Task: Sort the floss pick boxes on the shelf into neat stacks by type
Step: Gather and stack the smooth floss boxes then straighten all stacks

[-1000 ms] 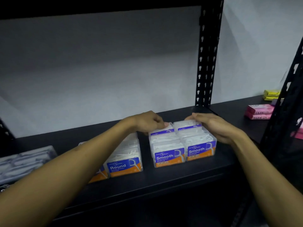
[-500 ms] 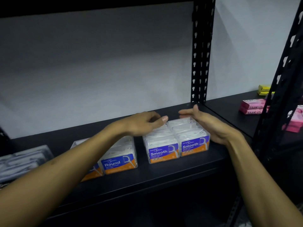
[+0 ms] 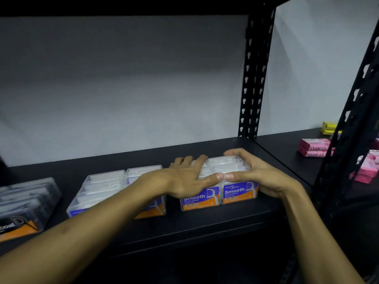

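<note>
Both hands sit on the two Smooth floss pick boxes [image 3: 219, 193], which stand side by side, touching, near the front edge of the black shelf [image 3: 205, 226]. Left hand [image 3: 185, 179] lies flat over the top of the left Smooth box, fingers [image 3: 200, 160] straight and spread toward the back edge, thumb stretched along the front top edge, so the box is under the palm and fingers; nothing is curled round it. Right hand [image 3: 256, 177] wraps the right Smooth box from its right side, fingers curled over the back top edge, thumb along the front top edge, box held between thumb and fingers. The two thumb tips meet, touching or nearly so, over the seam between the boxes. Blue and orange labels show below the thumbs; left label partly hidden by the left hand. Left of the left hand, under the forearm, sit two more clear floss boxes [image 3: 114, 187] with blue and orange fronts, label text hidden. Further left is a dark charcoal floss box [image 3: 24, 206]. Right of the right hand, beyond the black upright post [image 3: 254, 78], pink soap boxes [image 3: 313, 147] and yellow boxes [image 3: 329, 127] lie on the neighbouring shelf.
</note>
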Available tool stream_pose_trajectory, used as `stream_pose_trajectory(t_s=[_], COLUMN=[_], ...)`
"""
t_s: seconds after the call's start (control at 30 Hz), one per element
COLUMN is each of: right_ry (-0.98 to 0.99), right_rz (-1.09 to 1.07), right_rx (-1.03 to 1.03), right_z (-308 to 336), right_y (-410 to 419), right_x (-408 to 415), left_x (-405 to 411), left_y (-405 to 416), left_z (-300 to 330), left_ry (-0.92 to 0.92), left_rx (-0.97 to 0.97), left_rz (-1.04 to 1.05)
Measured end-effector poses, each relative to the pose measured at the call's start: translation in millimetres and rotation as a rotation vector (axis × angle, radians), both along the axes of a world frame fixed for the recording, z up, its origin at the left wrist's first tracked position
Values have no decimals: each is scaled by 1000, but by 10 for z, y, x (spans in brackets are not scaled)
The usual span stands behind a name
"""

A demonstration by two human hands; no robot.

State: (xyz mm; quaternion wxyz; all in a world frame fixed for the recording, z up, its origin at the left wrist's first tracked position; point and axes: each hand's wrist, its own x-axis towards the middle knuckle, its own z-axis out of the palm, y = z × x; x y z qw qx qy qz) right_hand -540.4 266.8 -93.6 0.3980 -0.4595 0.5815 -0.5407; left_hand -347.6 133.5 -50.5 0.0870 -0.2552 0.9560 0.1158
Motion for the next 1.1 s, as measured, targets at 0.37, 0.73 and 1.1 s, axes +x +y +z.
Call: stream_pose_trajectory(t_s=[0.37, 0.73, 1.1], right_ry=[-12, -126, -46], right_rz=[-23, -285, -299], right_rx=[25, -230, -174], right_z=[60, -26, -98], right_y=[125, 308, 346], right_x=[-122, -112, 71], left_x=[-172, -145, -60], left_y=[181, 380, 629], left_z=[13, 2, -591], left_ry=[-1, 627, 1063], left_rx=[-11, 293, 670], left_rz=[-9, 250, 612])
